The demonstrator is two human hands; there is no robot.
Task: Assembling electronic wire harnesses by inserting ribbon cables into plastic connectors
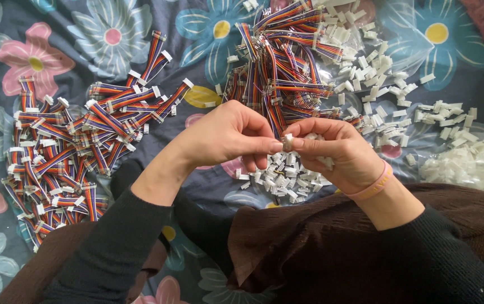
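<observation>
My left hand [228,135] and my right hand [337,152] meet in the middle of the view, fingertips pinched together on a small white plastic connector [287,141]. A short rainbow ribbon cable [275,121] rises from the pinch toward the pile behind. My right hand also cups several loose white connectors [315,138] in its palm. Just under my hands lies a small heap of white connectors [281,177] on the flowered cloth.
A big pile of rainbow cables with white ends [67,146] covers the left. Another cable pile [284,67] lies behind my hands. Loose white connectors [377,73] scatter right, beside a clear bag of them [467,166]. My brown-clad lap [320,242] fills the bottom.
</observation>
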